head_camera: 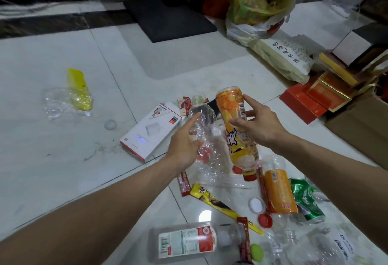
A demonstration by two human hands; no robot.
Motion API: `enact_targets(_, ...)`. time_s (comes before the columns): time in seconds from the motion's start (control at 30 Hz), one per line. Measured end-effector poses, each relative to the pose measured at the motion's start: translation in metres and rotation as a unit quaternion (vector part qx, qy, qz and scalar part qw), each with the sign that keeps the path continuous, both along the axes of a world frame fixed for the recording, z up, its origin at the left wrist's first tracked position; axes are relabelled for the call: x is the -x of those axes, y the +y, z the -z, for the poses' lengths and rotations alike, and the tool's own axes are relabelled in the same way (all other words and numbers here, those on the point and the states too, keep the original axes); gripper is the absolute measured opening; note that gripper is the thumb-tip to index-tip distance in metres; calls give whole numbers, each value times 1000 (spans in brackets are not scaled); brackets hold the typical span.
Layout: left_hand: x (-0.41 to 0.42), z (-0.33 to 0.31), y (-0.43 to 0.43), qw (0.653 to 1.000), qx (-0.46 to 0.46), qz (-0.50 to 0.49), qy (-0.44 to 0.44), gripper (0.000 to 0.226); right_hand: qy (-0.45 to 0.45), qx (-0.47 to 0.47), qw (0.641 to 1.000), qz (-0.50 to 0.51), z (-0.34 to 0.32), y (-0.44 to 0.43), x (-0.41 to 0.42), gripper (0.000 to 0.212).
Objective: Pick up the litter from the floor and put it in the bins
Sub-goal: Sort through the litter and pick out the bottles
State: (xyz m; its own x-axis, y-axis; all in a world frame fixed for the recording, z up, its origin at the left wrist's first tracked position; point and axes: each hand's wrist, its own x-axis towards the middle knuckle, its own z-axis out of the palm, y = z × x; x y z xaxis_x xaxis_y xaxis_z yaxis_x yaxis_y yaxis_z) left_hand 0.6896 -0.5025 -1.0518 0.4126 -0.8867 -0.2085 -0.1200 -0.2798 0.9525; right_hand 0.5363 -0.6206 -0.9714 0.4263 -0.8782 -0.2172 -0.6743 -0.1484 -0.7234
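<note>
Pale grey-white tiled floor [63,149], dark marbled band at the far edge. Orange-yellow label, white barcode patch and red cap on the upturned bottle [237,130]; the crumpled bottle [207,121] is clear. Also noted: box [151,132] white with red edges; wrapper [78,89] yellow on clear film; crushed can [308,201] green, white lettering; lying bottle [186,241] clear, red-and-white label, black barcode; loose red cap [265,220], white cap [256,205]; mat [168,18] black.
</note>
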Motion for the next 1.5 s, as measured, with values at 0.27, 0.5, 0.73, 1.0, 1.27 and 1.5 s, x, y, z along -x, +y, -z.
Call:
enact_targets(0.27, -47, -29, 28, 997, 32, -62, -14, 69, -67, 1, 997, -29, -22, 16, -54, 75)
enact_targets(0.5, -96, -66, 62, 989, 45, -131, -44, 67, -105, 9, 991, -82, -40, 40, -119, 74)
enact_targets(0.73, -150, -120, 117, 969, 57, -199, -131, 63, -148, 26, 975, -162, -89, 73, -193, 72)
enact_targets(1.0, -215, -218, 213, 917, 56, -317, -234, 65, -221, 28, 937, -269, -179, 154, -290, 66)
enact_targets(1.27, -251, -288, 366, 826, -22, -428, -365, 63, -272, -6, 890, -367, -240, 271, -372, 64)
enact_targets(1.5, -244, -307, 476, 770, -146, -456, -422, 63, -288, -72, 846, -443, -256, 382, -415, 63)
